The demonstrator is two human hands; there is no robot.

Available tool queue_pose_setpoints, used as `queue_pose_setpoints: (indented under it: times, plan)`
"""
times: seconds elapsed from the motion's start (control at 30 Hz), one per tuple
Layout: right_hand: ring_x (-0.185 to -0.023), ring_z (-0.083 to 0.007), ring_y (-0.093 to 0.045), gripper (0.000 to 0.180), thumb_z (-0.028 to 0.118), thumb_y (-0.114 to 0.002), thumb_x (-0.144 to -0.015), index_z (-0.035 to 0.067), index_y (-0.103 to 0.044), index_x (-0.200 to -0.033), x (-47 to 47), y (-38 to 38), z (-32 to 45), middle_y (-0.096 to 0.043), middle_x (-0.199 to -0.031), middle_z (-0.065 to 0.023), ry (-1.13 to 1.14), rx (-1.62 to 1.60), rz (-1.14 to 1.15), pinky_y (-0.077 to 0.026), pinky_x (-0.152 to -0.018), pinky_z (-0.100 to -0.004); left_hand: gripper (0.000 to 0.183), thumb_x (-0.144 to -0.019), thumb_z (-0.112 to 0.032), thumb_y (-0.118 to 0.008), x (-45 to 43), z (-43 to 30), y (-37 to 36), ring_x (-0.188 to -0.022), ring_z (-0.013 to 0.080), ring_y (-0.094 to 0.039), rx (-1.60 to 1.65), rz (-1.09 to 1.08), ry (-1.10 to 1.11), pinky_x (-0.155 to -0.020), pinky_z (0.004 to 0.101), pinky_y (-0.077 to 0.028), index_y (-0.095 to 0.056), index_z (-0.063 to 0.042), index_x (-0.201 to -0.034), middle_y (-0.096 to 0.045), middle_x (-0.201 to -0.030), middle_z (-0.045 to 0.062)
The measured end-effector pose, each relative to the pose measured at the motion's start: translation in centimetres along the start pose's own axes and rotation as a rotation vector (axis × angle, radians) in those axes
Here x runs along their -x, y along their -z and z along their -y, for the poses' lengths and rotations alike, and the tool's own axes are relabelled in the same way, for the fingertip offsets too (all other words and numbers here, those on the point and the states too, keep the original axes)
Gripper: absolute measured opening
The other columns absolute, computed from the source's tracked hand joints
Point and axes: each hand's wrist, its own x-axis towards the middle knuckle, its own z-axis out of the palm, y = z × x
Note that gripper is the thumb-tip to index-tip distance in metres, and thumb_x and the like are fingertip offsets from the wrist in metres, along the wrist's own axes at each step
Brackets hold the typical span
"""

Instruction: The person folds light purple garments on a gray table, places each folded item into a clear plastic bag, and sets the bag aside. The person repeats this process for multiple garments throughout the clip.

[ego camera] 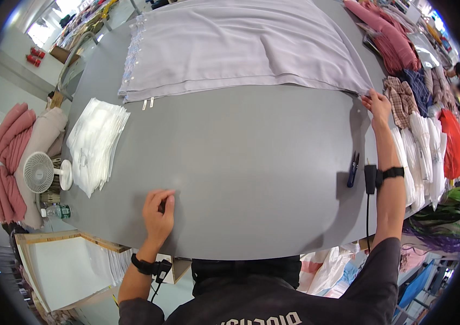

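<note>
A pale lilac-grey cloth (pixel 230 48) lies spread across the far side of the grey table (pixel 238 162). Blue-and-white trim runs down its left edge, and two small white tags stick out near that corner. At the cloth's near right corner, my right hand (pixel 377 106) pinches the fabric between thumb and fingers. My left hand (pixel 159 215) holds nothing; it is over the table's near left part, fingers loosely curled and thumb apart from them. Inside my right forearm, dark-handled thread snips (pixel 352 170) lie on the tabletop.
A stack of clear plastic bags (pixel 96 142) lies on the left, beside a small white fan (pixel 40 172) and a plastic bottle (pixel 56 211). Folded garments (pixel 400 97) and white bundles (pixel 421 150) line the right. A cable hangs from my right wrist strap (pixel 392 172).
</note>
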Motion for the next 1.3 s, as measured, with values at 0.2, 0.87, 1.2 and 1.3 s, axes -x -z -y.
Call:
queue_pose_setpoints:
  times: [0.2, 0.87, 1.2, 1.3]
  plan:
    - [-0.08, -0.0089, -0.061, 0.034, 0.017, -0.071, -0.101, 0.0, -0.065, -0.13, 6.3, 3.2, 5.9, -0.069, -0.099, -0.0015, 0.303, -0.054, 0.076, -0.05, -0.074, -0.0229, 0.014, -0.096, -0.006, -0.068, -5.6, -2.6, -3.2, -0.074, 0.0114, -0.057, 0.134, 0.012, -0.087, -0.066, 0.0264, -0.049, -0.074, -0.004, -0.108, -0.067, -0.1, 0.004]
    - [-0.061, -0.0062, -0.053, 0.019, 0.016, -0.061, -0.107, 0.004, -0.069, -0.119, 24.0, 12.3, 15.7, -0.067, -0.089, -0.0034, 0.491, 0.161, -0.148, -0.044, -0.058, -0.021, 0.056, -0.078, 0.004, -0.066, -22.2, -11.0, -15.2, -0.091, 0.0329, -0.07, -0.304, 0.011, -0.503, -0.088, 0.0463, -0.053, -0.07, -0.017, -0.13, -0.075, -0.096, 0.012]
    - [-0.086, -0.0198, -0.067, 0.039, -0.021, -0.039, -0.075, -0.001, -0.072, -0.085, 33.0, -1.1, 0.9, -0.066, -0.093, -0.01, 0.284, 0.254, 0.358, -0.055, -0.085, -0.031, 0.064, -0.08, 0.005, -0.042, -21.7, -18.7, -6.5, -0.058, 0.0054, -0.053, 0.375, 0.347, -0.227, -0.058, 0.0261, -0.05, -0.07, -0.01, -0.135, -0.071, -0.077, 0.0]
    - [-0.087, -0.0349, -0.065, 0.029, -0.01, -0.052, -0.088, 0.001, -0.076, -0.099, 37.5, -7.6, 0.5, -0.061, -0.094, -0.0166, 0.439, 0.356, 0.497, -0.053, -0.082, -0.0389, 0.056, -0.088, 0.003, -0.04, -20.7, -21.3, -3.4, -0.072, 0.0076, -0.066, 0.609, 0.461, -0.134, -0.067, 0.0271, -0.057, -0.068, -0.005, -0.136, -0.074, -0.093, 0.001]
